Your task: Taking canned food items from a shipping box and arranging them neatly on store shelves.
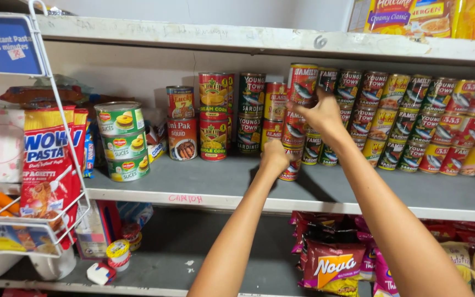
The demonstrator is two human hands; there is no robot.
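Observation:
Both my arms reach up to a grey shelf (215,184) stacked with tins. My right hand (319,113) is at the top of a tall stack of red fish tins, fingers closed around the topmost red tin (302,82). My left hand (275,155) is lower, pressed against the bottom tins of the same stack (289,168), steadying them; whether it grips one is hidden by the hand. Green and red sardine tins (251,113) stand right beside the stack.
More sardine tins (413,118) fill the shelf to the right. Corn tins (213,115), a squid tin (182,138) and green pineapple tins (121,140) stand left. A wire rack with pasta packs (48,159) hangs at far left. Snack bags (331,264) lie on the shelf below.

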